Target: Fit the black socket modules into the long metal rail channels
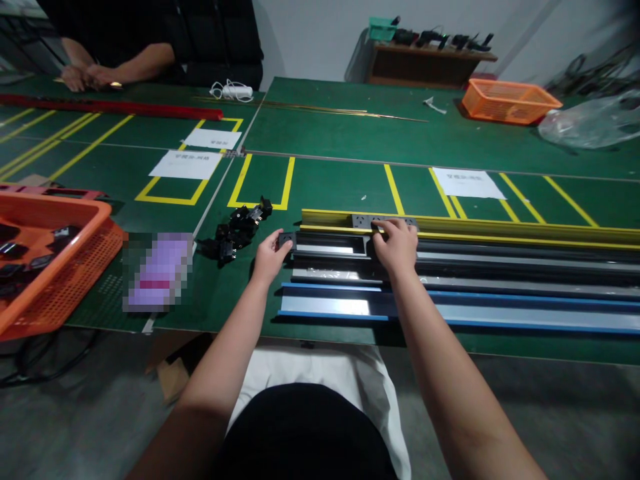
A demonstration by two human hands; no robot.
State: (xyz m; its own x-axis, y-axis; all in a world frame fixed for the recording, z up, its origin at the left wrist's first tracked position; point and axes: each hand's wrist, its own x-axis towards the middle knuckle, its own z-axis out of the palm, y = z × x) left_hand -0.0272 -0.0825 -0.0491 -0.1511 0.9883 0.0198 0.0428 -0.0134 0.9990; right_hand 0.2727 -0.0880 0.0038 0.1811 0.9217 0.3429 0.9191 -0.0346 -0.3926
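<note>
My left hand point(270, 259) pinches a small black socket module point(287, 241) between thumb and fingers, at the left end of a black channel rail point(325, 248). My right hand point(397, 245) lies over the same rail with its fingers bent down; whatever they grip is hidden beneath them. Just beyond those fingers, grey socket modules point(361, 221) sit in a yellow-edged rail point(325, 219). Closer to me run another dark rail point(325, 274) and a blue-edged rail point(325, 300). Several black modules point(235, 233) are heaped left of my left hand.
An orange basket point(95, 217) with black parts stands at the left, beside a blurred purple item point(160, 273). Across the table sits a person point(120, 63) with hands together. An orange bin point(510, 100) and plastic bag point(590, 123) lie far right. Paper labels point(467, 183) mark taped areas.
</note>
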